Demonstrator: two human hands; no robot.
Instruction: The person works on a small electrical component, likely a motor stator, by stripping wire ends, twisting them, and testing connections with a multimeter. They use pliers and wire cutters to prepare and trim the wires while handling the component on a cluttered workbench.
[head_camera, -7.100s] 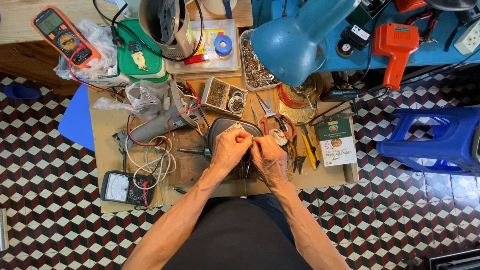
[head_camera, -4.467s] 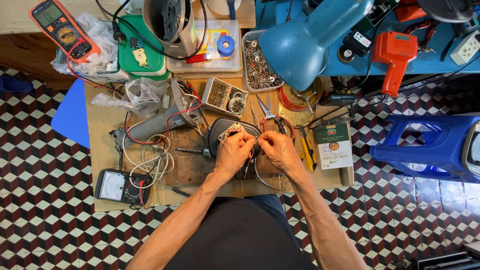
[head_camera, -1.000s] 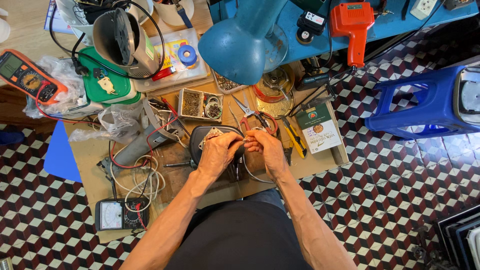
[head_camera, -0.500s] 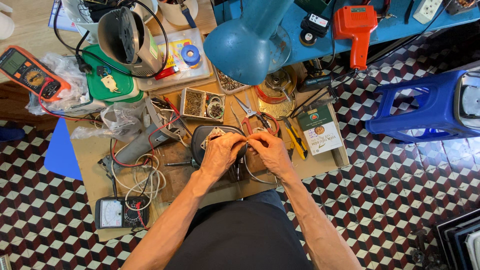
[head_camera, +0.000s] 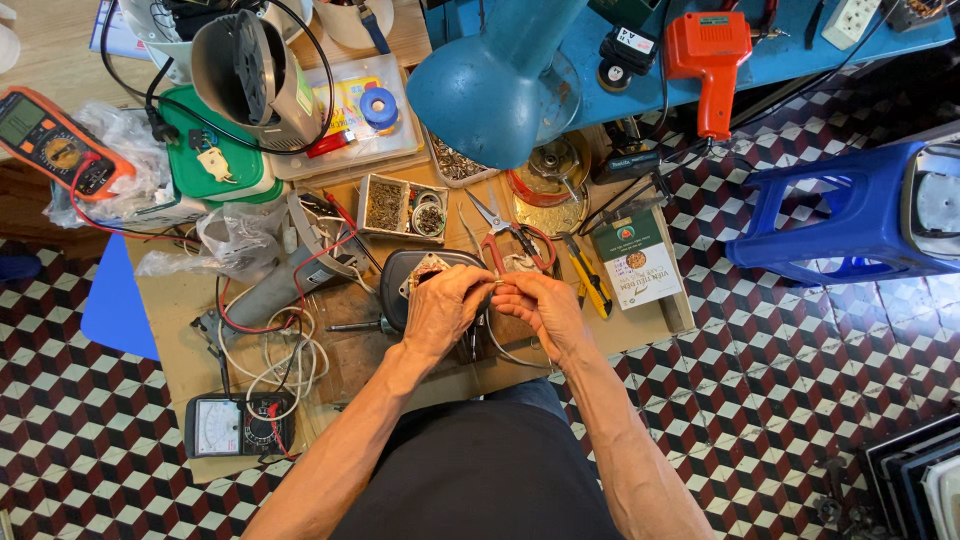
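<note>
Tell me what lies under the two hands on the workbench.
Under the left hand and right hand sits a dark rounded appliance part with thin wires trailing out. Its middle is covered by the hands.

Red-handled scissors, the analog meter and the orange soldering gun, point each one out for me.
red-handled scissors (head_camera: 512, 240): head view, on the red handle near the pivot.
analog meter (head_camera: 240, 425): head view, on the middle of its black case.
orange soldering gun (head_camera: 708, 55): head view, on the orange body above the grip.

Both hands (head_camera: 495, 305) now closer together, fingertips meeting over the dark device (head_camera: 415, 280), versus seconds ago.
</note>
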